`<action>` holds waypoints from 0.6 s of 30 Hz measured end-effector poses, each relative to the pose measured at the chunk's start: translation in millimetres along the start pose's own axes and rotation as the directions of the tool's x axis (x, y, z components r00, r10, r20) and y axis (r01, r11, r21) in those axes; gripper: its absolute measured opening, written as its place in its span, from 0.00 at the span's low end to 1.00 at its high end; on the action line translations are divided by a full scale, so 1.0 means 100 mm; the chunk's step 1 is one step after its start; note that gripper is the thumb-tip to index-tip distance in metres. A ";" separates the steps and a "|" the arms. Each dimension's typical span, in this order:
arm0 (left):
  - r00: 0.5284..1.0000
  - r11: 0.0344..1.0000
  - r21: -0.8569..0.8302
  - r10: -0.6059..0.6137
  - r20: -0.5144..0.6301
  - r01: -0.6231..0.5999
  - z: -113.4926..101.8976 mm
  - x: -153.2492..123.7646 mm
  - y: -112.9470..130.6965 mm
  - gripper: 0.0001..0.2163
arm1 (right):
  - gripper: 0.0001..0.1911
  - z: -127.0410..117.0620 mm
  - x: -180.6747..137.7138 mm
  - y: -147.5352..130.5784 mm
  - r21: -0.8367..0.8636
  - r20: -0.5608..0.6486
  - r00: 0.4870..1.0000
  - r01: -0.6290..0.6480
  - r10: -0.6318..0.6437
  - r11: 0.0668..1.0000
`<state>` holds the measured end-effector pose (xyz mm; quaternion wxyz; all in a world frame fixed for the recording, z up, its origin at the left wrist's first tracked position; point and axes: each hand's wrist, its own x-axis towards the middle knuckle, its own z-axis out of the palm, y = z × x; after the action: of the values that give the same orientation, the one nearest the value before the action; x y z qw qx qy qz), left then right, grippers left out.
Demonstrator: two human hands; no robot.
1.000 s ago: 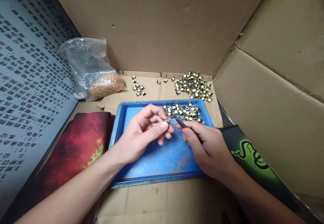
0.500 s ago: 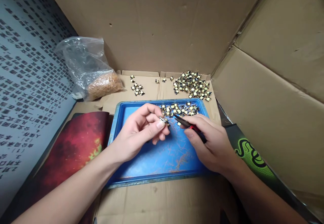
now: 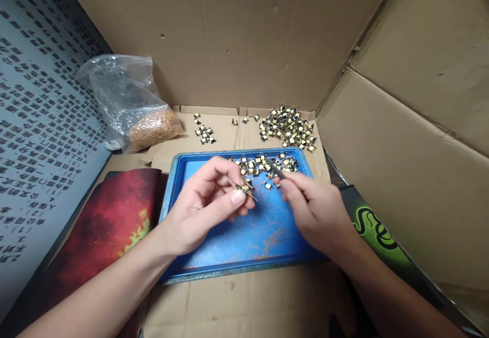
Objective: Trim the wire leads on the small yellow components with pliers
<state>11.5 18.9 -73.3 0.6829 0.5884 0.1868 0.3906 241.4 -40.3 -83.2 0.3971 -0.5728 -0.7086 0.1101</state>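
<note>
My left hand [image 3: 214,200] pinches a small yellow-taped transformer [image 3: 244,187] between thumb and fingertips. A thin copper wire lead sticks out of it toward the lower right. In my right hand [image 3: 311,200] is a pair of dark wire cutters [image 3: 277,169], jaws pointing up and left, apart from the held transformer; most of the handles are hidden by the fingers. Both hands are above a blue tray [image 3: 202,265]. More of the same transformers [image 3: 263,164] lie at the tray's far side, and wire clippings [image 3: 275,238] are scattered over its floor.
A large heap of transformers [image 3: 290,126] lies on cardboard behind the tray, with a smaller group [image 3: 205,135] to the left. A clear plastic bag [image 3: 153,126] of copper-coloured wire bits stands back left. Cardboard walls [image 3: 229,37] rise behind and right. A red-patterned mat [image 3: 110,215] lies left.
The transformer in my left hand has turned, and its wire now points down and right. My right hand has drawn the cutters away from it, tilting the jaws upward.
</note>
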 end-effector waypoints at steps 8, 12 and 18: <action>0.999 1.000 0.001 -0.023 -0.026 0.023 -0.01 0.05 -0.01 0.06 | 0.11 0.00 0.01 0.06 0.015 -0.014 0.960 0.281 -0.281 0.960; 0.999 0.999 0.018 -0.043 -0.025 0.044 0.04 0.05 -0.03 0.07 | 0.13 0.07 -0.04 -0.04 -0.005 -0.038 0.953 0.301 -0.301 0.954; 1.000 0.997 0.077 0.018 0.014 -0.019 0.08 -0.02 0.02 0.05 | 0.11 0.04 -0.05 -0.06 -0.047 -0.039 0.982 0.184 -0.186 0.982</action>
<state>14.9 12.4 -69.7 0.6571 0.6187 0.1917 0.3857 235.0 -45.2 -84.1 0.4084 -0.5152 -0.7522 0.0451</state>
